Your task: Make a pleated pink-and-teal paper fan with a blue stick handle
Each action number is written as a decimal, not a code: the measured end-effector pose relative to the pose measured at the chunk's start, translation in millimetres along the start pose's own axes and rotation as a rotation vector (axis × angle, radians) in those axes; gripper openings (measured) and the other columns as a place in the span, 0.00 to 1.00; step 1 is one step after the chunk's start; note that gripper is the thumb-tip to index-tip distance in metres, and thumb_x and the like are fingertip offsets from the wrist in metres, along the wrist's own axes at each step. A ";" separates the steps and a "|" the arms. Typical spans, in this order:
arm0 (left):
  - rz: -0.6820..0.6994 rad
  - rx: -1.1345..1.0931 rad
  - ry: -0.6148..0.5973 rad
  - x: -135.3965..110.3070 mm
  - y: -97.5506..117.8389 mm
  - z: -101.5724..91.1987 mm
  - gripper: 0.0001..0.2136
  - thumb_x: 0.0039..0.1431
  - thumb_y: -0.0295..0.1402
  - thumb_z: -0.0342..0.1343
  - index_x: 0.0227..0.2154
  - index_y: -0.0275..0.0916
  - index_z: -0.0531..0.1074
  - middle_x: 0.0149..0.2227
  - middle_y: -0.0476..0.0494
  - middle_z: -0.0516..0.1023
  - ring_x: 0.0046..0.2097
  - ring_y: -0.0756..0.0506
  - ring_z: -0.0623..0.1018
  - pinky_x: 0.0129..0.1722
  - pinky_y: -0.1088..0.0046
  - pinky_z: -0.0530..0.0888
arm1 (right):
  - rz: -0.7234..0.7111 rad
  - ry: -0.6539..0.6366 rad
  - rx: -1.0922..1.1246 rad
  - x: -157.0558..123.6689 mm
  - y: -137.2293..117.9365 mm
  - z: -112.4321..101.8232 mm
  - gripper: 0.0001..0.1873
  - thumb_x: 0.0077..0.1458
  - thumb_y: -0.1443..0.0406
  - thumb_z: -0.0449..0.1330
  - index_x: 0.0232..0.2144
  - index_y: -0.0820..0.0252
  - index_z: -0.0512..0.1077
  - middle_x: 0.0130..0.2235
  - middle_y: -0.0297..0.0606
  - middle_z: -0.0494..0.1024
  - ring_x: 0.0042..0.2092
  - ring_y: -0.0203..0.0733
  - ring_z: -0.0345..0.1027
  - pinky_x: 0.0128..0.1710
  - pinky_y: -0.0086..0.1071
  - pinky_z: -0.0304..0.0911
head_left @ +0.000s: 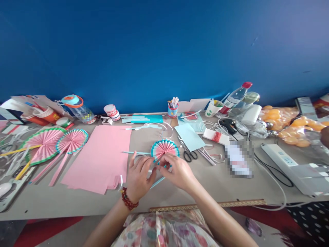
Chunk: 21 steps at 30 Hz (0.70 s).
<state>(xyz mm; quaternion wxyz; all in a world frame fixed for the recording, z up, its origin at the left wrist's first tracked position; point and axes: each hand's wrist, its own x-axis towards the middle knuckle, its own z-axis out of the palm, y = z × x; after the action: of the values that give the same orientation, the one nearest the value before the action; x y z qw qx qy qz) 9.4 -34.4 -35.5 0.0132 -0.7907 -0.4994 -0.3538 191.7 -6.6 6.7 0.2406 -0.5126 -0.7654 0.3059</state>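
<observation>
My left hand, with a red bead bracelet on the wrist, and my right hand meet at the base of a small pleated paper fan, pink with a teal and white rim. Both hands pinch the folded bottom of that fan where it lies on the grey table. A thin light-blue paper strip runs out below my fingers. A roll of clear tape sits just behind my left hand.
A stack of pink paper sheets lies to the left, with two finished fans on sticks beyond. Scissors, light-blue paper, a pen cup, bottles, a power strip and cables lie right.
</observation>
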 end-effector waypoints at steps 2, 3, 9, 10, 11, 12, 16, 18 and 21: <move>-0.003 0.004 0.004 0.8 1.0 0.3 0.14 0.61 0.28 0.54 0.50 0.39 0.69 0.45 0.42 0.80 0.47 0.43 0.79 0.66 0.46 0.55 | 0.001 0.004 -0.003 -0.5 -0.2 -2.9 0.04 0.52 0.68 0.61 0.29 0.57 0.68 0.33 0.30 0.75 0.31 0.35 0.66 0.32 0.27 0.56; -0.004 0.004 0.009 1.0 1.4 0.4 0.14 0.61 0.28 0.54 0.50 0.39 0.69 0.45 0.42 0.80 0.47 0.43 0.79 0.66 0.46 0.55 | 0.001 0.006 -0.002 -1.0 -0.1 -4.4 0.03 0.53 0.68 0.61 0.29 0.57 0.68 0.33 0.30 0.75 0.31 0.35 0.66 0.32 0.27 0.56; -0.006 -0.008 0.011 0.4 1.7 1.1 0.15 0.61 0.28 0.55 0.51 0.40 0.68 0.45 0.43 0.79 0.47 0.43 0.79 0.66 0.45 0.56 | 0.022 -0.003 0.036 -6.0 0.2 -6.8 0.04 0.54 0.69 0.56 0.28 0.56 0.67 0.32 0.30 0.74 0.30 0.34 0.66 0.30 0.27 0.55; -0.004 -0.009 0.012 0.4 1.8 1.2 0.15 0.61 0.28 0.55 0.51 0.40 0.68 0.45 0.43 0.79 0.47 0.43 0.79 0.65 0.45 0.56 | 0.021 -0.006 0.047 -6.8 -0.1 -5.1 0.04 0.55 0.68 0.57 0.28 0.57 0.67 0.32 0.30 0.73 0.30 0.34 0.65 0.30 0.27 0.54; -0.003 -0.008 0.014 0.5 1.8 1.3 0.15 0.61 0.28 0.55 0.51 0.40 0.68 0.45 0.43 0.79 0.47 0.43 0.79 0.65 0.45 0.56 | 0.021 0.000 0.051 -7.3 -0.5 -2.8 0.05 0.56 0.66 0.58 0.28 0.57 0.66 0.32 0.30 0.73 0.29 0.34 0.64 0.29 0.27 0.54; -0.002 -0.009 0.015 0.6 2.0 1.4 0.15 0.62 0.28 0.55 0.51 0.40 0.68 0.45 0.43 0.79 0.47 0.43 0.79 0.65 0.45 0.56 | 0.021 0.012 0.049 -7.6 -0.9 -0.2 0.07 0.56 0.64 0.59 0.27 0.57 0.66 0.31 0.30 0.73 0.29 0.34 0.64 0.29 0.27 0.54; -0.004 -0.010 0.021 0.7 2.8 1.9 0.14 0.62 0.27 0.55 0.50 0.40 0.68 0.44 0.43 0.80 0.46 0.44 0.79 0.66 0.44 0.55 | 0.028 0.051 0.035 -7.2 -1.1 8.0 0.06 0.54 0.66 0.60 0.27 0.57 0.66 0.29 0.29 0.71 0.30 0.35 0.64 0.30 0.27 0.53; -0.003 -0.013 0.018 0.2 2.2 2.5 0.14 0.62 0.27 0.55 0.50 0.40 0.68 0.44 0.43 0.80 0.46 0.44 0.79 0.66 0.45 0.56 | 0.019 0.049 0.047 -6.9 -0.9 8.1 0.05 0.53 0.69 0.59 0.27 0.57 0.66 0.29 0.29 0.71 0.29 0.34 0.64 0.30 0.27 0.54; 0.015 -0.056 -0.013 -1.8 -3.2 2.8 0.14 0.63 0.29 0.55 0.51 0.40 0.67 0.46 0.42 0.79 0.49 0.43 0.78 0.64 0.48 0.60 | -0.017 0.077 0.047 -7.2 -0.9 4.6 0.06 0.53 0.70 0.56 0.26 0.57 0.65 0.30 0.30 0.71 0.29 0.34 0.64 0.29 0.26 0.54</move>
<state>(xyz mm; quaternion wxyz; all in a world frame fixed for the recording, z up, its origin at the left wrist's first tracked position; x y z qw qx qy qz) 7.9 -33.1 -39.8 -0.0095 -0.7969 -0.4833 -0.3623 190.6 -14.6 3.7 0.2844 -0.5116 -0.7524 0.3020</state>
